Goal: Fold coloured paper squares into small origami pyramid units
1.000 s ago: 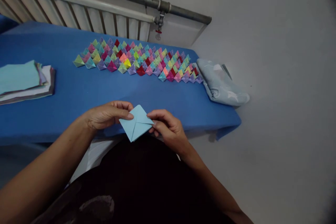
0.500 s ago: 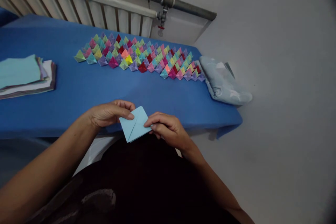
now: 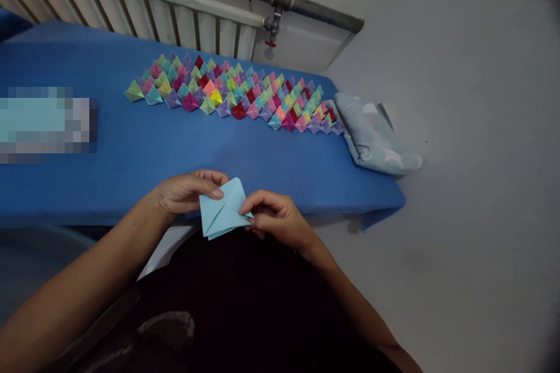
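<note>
A light blue folded paper [image 3: 222, 210] is held between both hands, just past the near edge of the blue-covered table. It is a small folded square with crease lines crossing on its face, and its lower layers stand slightly apart. My left hand [image 3: 188, 189] pinches its left side, thumb on top and fingers behind. At the right corner, my right hand [image 3: 280, 218] grips the paper between fingers and thumb. Beyond them, rows of small colourful folded paper pieces [image 3: 231, 93] stand on the blue tablecloth [image 3: 175, 145].
A blurred-out stack [image 3: 44, 122] lies at the table's left. A folded grey-blue patterned cloth [image 3: 376, 134] rests at the right end. Behind the table are a radiator [image 3: 161, 17] and a metal pipe [image 3: 324, 11] with a red-handled valve [image 3: 271, 41]. A grey wall [image 3: 472, 157] borders the right.
The paper has turned slightly, and its lower layers are now more spread apart. My right fingers have shifted a little at its right corner. The left hand keeps its pinch.
</note>
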The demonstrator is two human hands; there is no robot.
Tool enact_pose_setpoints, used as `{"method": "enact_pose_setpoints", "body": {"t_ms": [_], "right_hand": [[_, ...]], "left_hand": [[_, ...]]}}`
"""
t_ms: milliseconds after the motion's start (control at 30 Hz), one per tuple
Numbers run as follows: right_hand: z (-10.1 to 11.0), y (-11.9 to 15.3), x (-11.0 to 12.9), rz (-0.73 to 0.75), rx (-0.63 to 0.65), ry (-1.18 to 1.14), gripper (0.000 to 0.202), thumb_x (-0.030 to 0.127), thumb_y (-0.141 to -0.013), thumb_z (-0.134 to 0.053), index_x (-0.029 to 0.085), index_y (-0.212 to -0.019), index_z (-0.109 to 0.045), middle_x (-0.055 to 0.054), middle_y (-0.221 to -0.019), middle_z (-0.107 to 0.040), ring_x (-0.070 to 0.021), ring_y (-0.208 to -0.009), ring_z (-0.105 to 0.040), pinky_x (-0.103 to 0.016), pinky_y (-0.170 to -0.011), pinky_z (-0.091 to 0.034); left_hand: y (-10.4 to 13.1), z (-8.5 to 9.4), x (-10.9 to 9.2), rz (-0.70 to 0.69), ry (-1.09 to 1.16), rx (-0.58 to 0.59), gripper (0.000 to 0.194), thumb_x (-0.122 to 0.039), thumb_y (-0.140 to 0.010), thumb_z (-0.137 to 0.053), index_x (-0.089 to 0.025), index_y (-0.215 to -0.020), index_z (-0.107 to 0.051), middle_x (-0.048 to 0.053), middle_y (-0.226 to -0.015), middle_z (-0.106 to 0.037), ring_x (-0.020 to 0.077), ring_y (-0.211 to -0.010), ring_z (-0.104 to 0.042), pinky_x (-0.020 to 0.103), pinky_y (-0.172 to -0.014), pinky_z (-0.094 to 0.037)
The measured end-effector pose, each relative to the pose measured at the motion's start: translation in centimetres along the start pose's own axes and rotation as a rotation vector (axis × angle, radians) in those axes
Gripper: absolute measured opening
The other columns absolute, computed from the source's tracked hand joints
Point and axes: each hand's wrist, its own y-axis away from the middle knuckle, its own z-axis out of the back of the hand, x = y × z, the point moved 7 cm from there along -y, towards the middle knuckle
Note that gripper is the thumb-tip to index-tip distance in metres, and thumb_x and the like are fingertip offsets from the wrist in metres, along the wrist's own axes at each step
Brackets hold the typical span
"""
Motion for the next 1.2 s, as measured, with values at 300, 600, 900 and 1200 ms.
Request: {"method": "enact_pose_setpoints", "body": {"t_ms": [300,600,900,1200], "right_hand": [[0.4,0.2,0.1,0.062,-0.017,0.111,0.026,0.017,-0.073,-0.061,0.022,-0.098,-0.067,0.004,-0.072,-0.059,-0.0060,-0.052,-0.047,-0.018,-0.047,-0.037],[0.3,1.7,3.9,0.451,-0.103,0.794,0.029,0.010,-0.082,-0.057,0.025,-0.103,-0.070,-0.009,-0.142,-0.049,-0.0216,-0.119,-0.053,-0.042,-0.096,-0.049],[-1.0,1.4,4.4,0.446,-0.037,1.020,0.016,0.015,-0.088,-0.058,0.023,-0.097,-0.070,-0.011,-0.131,-0.059,-0.0252,-0.122,-0.053,-0.048,-0.102,-0.044],[0.9,-1.5,2.3,0.134,-0.036,0.489,0.044,0.014,-0.078,-0.058,0.025,-0.121,-0.059,-0.006,-0.121,-0.061,-0.0166,-0.098,-0.062,-0.033,-0.083,-0.050]], "left_hand": [[-0.1,0.2,0.2,0.020,-0.060,0.011,0.020,-0.022,-0.055,-0.084,-0.016,-0.068,-0.070,-0.001,-0.063,-0.067,0.0100,-0.055,-0.059,0.022,-0.056,-0.047],[-0.2,0.3,-0.2,0.054,-0.147,-0.029,0.020,-0.022,-0.055,-0.083,-0.018,-0.066,-0.067,-0.004,-0.061,-0.064,0.0087,-0.055,-0.056,0.021,-0.056,-0.043],[-0.7,0.2,-0.6,0.072,-0.310,-0.040,0.021,-0.025,-0.055,-0.080,-0.018,-0.067,-0.065,-0.005,-0.060,-0.062,0.0093,-0.055,-0.053,0.023,-0.056,-0.039],[-1.6,-1.3,-1.6,0.090,-0.542,0.094,0.016,-0.025,-0.056,-0.078,-0.018,-0.066,-0.067,-0.002,-0.062,-0.063,0.0140,-0.062,-0.057,0.026,-0.061,-0.043]]}}
